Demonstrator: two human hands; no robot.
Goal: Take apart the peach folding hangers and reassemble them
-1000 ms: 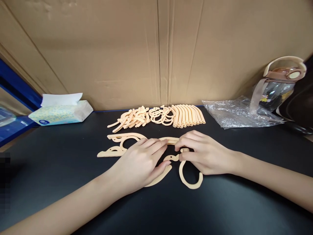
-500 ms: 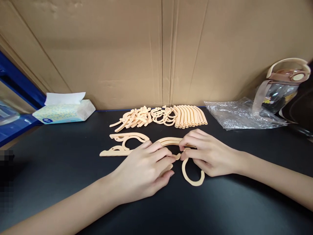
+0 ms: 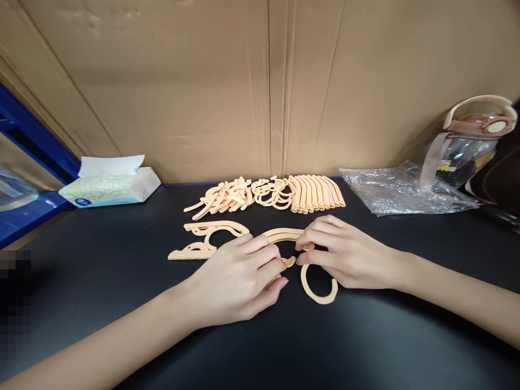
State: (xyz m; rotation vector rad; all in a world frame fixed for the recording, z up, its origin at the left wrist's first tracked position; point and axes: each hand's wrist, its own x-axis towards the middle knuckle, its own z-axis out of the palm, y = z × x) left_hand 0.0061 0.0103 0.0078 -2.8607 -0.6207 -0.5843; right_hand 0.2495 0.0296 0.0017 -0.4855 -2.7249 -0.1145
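Note:
My left hand is closed over beige plastic hanger pieces near the middle of the table; the rounded end of a hanger arm pokes out past its fingertips. Most of what lies under that palm is hidden. With bent fingers, my right hand pinches the top of a beige hanger hook, whose open loop hangs toward me. Behind both hands lies a curved hanger arm, partly covered. Further left, joined hanger parts reach out from beneath my left hand.
Along the back are a heap of short hanger arms, a pile of hooks and a row of curved arms. A tissue pack stands left; a clear plastic bag and a bottle are right.
The hook in my right hand has shifted slightly up and left. My left hand's fingers have closed a little further over the piece beneath them.

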